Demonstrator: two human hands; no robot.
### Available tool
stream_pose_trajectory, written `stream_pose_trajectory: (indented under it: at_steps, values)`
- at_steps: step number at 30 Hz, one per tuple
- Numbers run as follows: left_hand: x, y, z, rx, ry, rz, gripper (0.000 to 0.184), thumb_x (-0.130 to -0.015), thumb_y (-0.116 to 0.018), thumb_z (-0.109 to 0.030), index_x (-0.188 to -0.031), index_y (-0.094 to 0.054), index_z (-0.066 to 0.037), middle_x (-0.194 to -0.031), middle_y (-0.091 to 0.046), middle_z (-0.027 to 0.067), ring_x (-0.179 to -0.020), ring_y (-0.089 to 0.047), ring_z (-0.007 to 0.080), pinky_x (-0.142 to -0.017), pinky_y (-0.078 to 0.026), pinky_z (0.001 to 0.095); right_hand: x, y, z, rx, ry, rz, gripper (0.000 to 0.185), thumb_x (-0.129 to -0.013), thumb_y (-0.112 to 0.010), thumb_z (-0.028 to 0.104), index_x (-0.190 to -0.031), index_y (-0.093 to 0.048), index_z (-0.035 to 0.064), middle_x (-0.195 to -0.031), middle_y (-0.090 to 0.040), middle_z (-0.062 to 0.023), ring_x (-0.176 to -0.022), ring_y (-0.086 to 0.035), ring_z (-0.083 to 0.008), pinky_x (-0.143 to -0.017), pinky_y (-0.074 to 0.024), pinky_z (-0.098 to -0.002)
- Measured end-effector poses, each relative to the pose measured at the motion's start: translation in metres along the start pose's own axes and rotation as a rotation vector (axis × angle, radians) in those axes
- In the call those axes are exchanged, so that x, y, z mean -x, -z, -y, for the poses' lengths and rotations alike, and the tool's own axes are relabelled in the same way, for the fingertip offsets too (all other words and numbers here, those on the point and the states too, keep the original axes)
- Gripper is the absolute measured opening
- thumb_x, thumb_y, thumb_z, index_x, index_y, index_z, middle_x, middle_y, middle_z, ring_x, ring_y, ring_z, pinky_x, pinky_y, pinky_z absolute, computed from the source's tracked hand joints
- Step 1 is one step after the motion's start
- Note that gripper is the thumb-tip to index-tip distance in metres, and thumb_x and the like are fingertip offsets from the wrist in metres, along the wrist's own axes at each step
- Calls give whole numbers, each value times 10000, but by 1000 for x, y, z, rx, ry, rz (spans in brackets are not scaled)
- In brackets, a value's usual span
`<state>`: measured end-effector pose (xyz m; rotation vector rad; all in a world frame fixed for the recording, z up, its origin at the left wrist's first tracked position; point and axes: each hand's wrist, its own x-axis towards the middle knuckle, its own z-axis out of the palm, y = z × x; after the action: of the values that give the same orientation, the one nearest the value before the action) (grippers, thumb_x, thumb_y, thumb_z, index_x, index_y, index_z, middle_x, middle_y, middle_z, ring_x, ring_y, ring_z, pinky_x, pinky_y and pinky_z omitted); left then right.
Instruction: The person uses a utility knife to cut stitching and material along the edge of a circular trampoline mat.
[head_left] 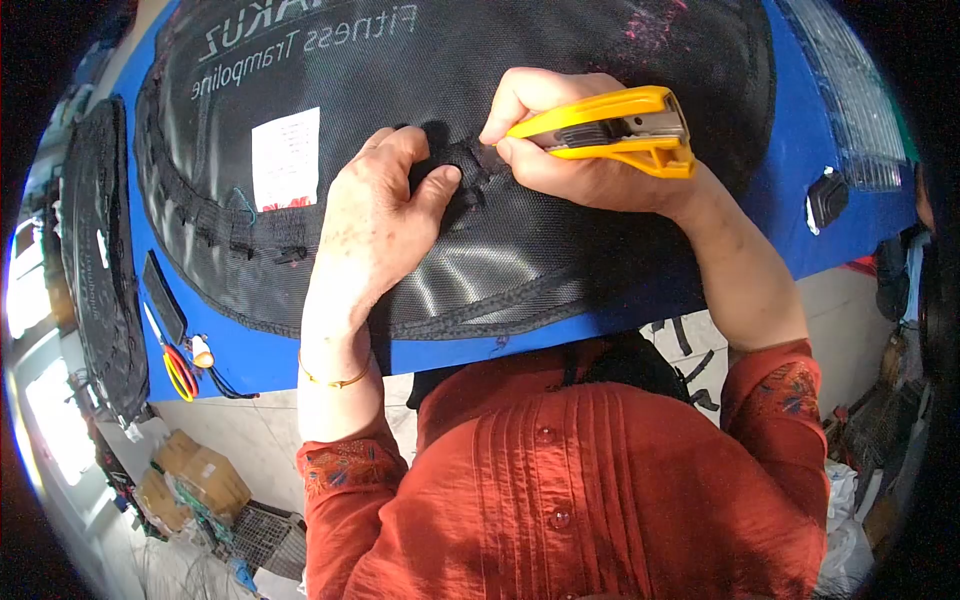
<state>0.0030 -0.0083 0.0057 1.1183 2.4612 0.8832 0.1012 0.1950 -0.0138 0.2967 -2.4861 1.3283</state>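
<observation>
the right hand is gripping the yellow tool; the left hand is pinching a dark fold on the black mat, probably light and floppy, best held beside that fold, lying across the worktop.

It looked like a small workshop: a blue-topped worktable bore a black mesh trampoline sheet, with red-and-yellow scissors near its left edge. Past that edge, cardboard boxes, a grey plastic crate and loose strands cluttered the pale floor; black scraps lay beneath.
</observation>
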Motion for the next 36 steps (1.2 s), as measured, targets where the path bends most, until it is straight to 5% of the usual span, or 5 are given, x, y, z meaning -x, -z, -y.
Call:
stream_pose_trajectory:
  at_steps: [8, 10, 14, 36]
  values:
    - [-1, 1, 0, -23, 29, 24, 217, -874, -717, -155, -937, -610, 24, -908, -629, 203, -843, -650, 402, -747, -503, 448, -1, -1, -4, -2, 73, -28, 122, -836, -676, 78, -918, -586, 72, -830, -668, -68, -803, -704, -237, -721, -555, -329]
    - [0, 0, 0, -20, 23, 17, 218, -875, -717, -156, -939, -611, 24, -908, -629, 203, -843, -651, 402, -747, -504, 447, 1, -2, -6, -63, 38, 16, 90, -877, -656, 86, -964, -638, 73, -816, -686, -61, -752, -697, -175, -696, -540, -302]
    - [0, 1, 0, -17, 17, 9, 220, -877, -716, -158, -942, -613, 24, -907, -629, 204, -838, -652, 399, -741, -506, 445, 0, 3, -1, 132, 46, -72, 95, -881, -667, 96, -971, -638, 80, -813, -685, -56, -751, -701, -185, -685, -539, -309]
    - [-1, 1, 1, -12, 26, 21, 242, -879, -717, -179, -927, -606, 32, -881, -623, 210, -811, -648, 394, -712, -502, 448, 0, -1, -6, 30, 57, -4, 81, -887, -663, 109, -953, -643, 65, -838, -686, -64, -789, -697, -182, -729, -540, -313]
